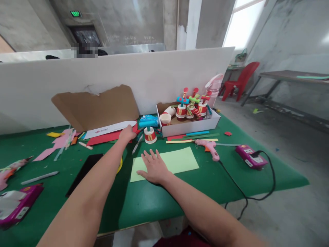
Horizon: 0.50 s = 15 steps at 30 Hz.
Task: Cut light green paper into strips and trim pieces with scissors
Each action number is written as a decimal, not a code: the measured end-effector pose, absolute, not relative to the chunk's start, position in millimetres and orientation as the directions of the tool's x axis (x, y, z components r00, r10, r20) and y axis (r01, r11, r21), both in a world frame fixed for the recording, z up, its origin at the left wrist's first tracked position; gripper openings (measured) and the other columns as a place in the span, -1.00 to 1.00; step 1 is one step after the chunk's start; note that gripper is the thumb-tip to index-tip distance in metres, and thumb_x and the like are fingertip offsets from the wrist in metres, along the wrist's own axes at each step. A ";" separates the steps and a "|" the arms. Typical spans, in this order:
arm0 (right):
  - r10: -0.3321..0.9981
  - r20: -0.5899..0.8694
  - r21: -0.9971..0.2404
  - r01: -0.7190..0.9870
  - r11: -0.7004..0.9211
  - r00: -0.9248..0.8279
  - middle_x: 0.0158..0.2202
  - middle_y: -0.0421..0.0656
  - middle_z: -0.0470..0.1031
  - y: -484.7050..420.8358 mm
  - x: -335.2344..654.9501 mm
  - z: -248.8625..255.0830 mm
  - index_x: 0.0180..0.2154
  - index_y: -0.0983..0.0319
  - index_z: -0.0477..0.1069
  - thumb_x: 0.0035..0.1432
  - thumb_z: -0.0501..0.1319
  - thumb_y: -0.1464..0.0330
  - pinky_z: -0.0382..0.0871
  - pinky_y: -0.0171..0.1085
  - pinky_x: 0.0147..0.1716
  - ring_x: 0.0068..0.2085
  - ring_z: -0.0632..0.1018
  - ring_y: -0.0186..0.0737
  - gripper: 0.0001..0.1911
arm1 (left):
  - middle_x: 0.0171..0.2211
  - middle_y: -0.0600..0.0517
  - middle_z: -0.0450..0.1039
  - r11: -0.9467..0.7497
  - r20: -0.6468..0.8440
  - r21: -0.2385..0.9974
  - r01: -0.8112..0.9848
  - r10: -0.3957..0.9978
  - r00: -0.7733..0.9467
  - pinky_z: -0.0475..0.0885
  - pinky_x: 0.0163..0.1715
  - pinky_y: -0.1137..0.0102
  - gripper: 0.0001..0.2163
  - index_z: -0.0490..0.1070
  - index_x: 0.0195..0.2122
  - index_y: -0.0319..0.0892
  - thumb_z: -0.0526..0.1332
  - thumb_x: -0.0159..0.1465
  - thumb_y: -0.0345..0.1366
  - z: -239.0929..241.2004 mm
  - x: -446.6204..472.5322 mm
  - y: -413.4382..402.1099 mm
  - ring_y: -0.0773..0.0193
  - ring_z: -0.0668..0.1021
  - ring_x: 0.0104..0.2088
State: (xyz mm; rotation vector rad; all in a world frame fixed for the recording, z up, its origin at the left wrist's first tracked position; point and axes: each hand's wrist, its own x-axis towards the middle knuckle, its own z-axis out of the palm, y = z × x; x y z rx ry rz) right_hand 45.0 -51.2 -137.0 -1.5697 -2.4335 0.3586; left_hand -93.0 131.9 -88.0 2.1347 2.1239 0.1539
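Observation:
My right hand (153, 167) lies flat, fingers spread, on a light green paper sheet (177, 160) on the green table (180, 195). My left hand (128, 133) reaches far forward; its fingers curl over a red paper sheet (105, 137) lying under a white card strip (110, 128). Just right of that hand stands a small red-and-white paper cup piece (150, 134). A white stick (137, 144) lies between my hands.
A white box (190, 127) of decorated cups stands behind the green sheet. A pink glue gun (209, 148), its black cable and a purple power strip (250, 156) lie at right. Brown cardboard (97, 108) leans on the white partition. Paper scraps, a black sheet (84, 171) and purple packets lie left.

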 end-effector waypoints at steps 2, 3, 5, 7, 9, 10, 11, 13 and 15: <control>0.910 0.041 -0.326 0.856 0.402 -0.412 0.36 0.00 -0.01 -52.1 50.0 -135.5 0.32 0.35 0.02 0.26 -0.13 -0.08 -0.19 0.11 0.31 0.37 -0.02 0.13 -0.19 | -0.16 -0.29 0.54 -0.015 0.020 0.146 0.989 1.000 0.012 0.42 -0.28 0.30 -0.67 0.37 -0.09 -0.25 0.17 0.14 -0.21 -76.3 -114.9 123.0 -0.08 0.57 -0.13; 0.911 0.038 -0.327 0.857 0.399 -0.410 0.36 -0.01 -0.01 -52.2 51.7 -134.9 0.32 0.35 0.02 0.26 -0.12 -0.08 -0.20 0.11 0.31 0.37 -0.02 0.13 -0.19 | -0.17 -0.30 0.54 -0.014 0.043 0.141 0.990 0.999 0.008 0.42 -0.27 0.27 -0.67 0.38 -0.09 -0.27 0.15 0.15 -0.22 -70.2 -128.5 115.5 -0.10 0.57 -0.14; 0.920 0.034 -0.328 0.865 0.380 -0.391 0.36 -0.01 0.00 -51.6 53.3 -134.5 0.32 0.35 0.02 0.26 -0.11 -0.07 -0.22 0.12 0.32 0.37 -0.03 0.15 -0.19 | -0.12 -0.34 0.51 -0.012 0.096 0.139 0.990 0.995 -0.001 0.44 -0.21 0.19 -0.64 0.35 -0.03 -0.32 0.08 0.17 -0.28 -59.7 -157.9 93.8 -0.12 0.56 -0.11; 0.930 0.027 -0.326 0.876 0.355 -0.367 0.36 -0.01 0.00 -50.2 53.0 -134.9 0.31 0.35 0.03 0.27 -0.09 -0.06 -0.22 0.13 0.31 0.37 -0.04 0.16 -0.20 | 0.00 -0.36 0.43 -0.032 0.159 0.143 0.989 0.987 0.009 0.41 -0.07 0.14 -0.60 0.31 0.03 -0.35 0.01 0.18 -0.33 -54.7 -185.8 64.2 -0.11 0.50 0.01; 0.937 0.026 -0.322 0.884 0.339 -0.349 0.36 0.00 -0.01 -48.5 51.9 -136.2 0.31 0.36 0.03 0.28 -0.09 -0.04 -0.21 0.13 0.31 0.37 -0.03 0.16 -0.22 | 0.06 -0.26 0.41 -0.118 0.210 0.177 0.977 0.975 0.079 0.36 0.04 0.16 -0.58 0.30 0.06 -0.30 -0.04 0.18 -0.34 -57.7 -207.9 30.2 -0.03 0.45 0.08; 0.939 0.029 -0.318 0.888 0.333 -0.342 0.36 0.02 -0.01 -47.6 51.3 -137.0 0.31 0.36 0.04 0.28 -0.09 -0.03 -0.20 0.14 0.31 0.37 -0.02 0.15 -0.23 | 0.07 -0.19 0.42 -0.138 0.208 0.188 0.973 0.973 0.098 0.37 0.04 0.19 -0.58 0.31 0.06 -0.24 -0.04 0.18 -0.32 -62.0 -216.1 13.1 0.03 0.46 0.07; 0.942 0.034 -0.314 0.891 0.328 -0.335 0.36 0.03 -0.01 -46.8 50.8 -137.9 0.31 0.35 0.04 0.28 -0.09 -0.02 -0.18 0.14 0.30 0.37 -0.02 0.14 -0.24 | 0.06 -0.12 0.44 -0.163 0.204 0.209 0.964 0.971 0.120 0.40 0.02 0.22 -0.59 0.31 0.06 -0.18 -0.04 0.19 -0.29 -67.8 -222.3 -3.2 0.06 0.48 0.04; 0.946 0.044 -0.305 0.897 0.319 -0.321 0.36 0.04 -0.01 -45.6 50.3 -139.1 0.31 0.33 0.04 0.29 -0.10 -0.01 -0.16 0.14 0.30 0.37 -0.01 0.13 -0.26 | 0.02 -0.06 0.48 -0.251 0.186 0.343 0.905 0.963 0.196 0.44 -0.04 0.25 -0.59 0.31 0.06 -0.13 -0.01 0.21 -0.19 -81.5 -229.6 -31.5 0.10 0.52 -0.04; 0.947 0.048 -0.295 0.902 0.317 -0.317 0.36 0.03 0.00 -45.1 50.3 -139.1 0.31 0.33 0.04 0.30 -0.11 0.00 -0.16 0.14 0.29 0.36 0.01 0.13 -0.27 | 0.02 -0.04 0.48 -0.287 0.164 0.408 0.867 0.957 0.239 0.44 -0.04 0.28 -0.60 0.33 0.06 -0.12 -0.01 0.23 -0.15 -93.9 -232.5 -52.1 0.13 0.52 -0.03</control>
